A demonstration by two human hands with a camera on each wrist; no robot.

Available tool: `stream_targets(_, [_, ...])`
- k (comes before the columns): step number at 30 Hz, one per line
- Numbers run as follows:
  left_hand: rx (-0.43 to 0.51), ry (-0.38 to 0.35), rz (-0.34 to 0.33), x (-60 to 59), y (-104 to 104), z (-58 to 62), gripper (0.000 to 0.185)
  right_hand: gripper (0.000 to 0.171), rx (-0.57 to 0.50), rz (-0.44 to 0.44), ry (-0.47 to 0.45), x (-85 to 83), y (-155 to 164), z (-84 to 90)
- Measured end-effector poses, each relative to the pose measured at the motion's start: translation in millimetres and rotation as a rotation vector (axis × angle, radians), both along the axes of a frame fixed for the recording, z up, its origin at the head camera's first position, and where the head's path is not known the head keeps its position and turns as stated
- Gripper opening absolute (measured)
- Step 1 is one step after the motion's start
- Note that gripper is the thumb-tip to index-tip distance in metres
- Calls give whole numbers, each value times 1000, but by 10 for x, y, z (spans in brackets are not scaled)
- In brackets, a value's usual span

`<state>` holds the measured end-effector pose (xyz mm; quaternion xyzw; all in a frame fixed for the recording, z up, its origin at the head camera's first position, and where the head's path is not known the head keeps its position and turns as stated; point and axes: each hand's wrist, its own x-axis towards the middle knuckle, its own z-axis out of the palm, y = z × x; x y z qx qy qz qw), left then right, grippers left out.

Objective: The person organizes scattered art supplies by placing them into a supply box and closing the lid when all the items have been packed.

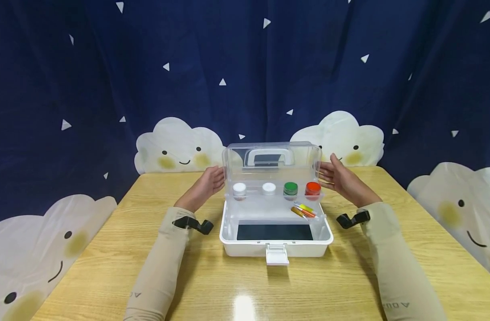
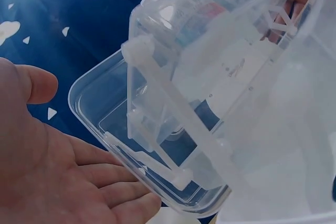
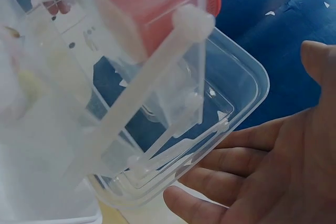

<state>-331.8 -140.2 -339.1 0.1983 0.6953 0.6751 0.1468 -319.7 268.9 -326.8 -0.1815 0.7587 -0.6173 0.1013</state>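
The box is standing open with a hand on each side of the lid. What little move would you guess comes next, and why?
Probably both hands close in and grip the clear lid by its edges. The left hand and right hand flank it with open fingers, about touching its rim, and the four jars sit on the raised tray.

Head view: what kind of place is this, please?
Probably a staged indoor craft or play corner: a wooden table, a dark blue curtain with smiling cloud cutouts, and an open clear storage box holding paint jars.
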Motion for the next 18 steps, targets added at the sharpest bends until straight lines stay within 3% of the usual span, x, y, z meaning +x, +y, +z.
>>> stream_targets(12, [-26,44,1,98,7,57,66,87,21,19,26,85,-7,80])
stream_targets(18, [-39,27,13,130,11,132,72,88,65,24,42,148,-2,163])
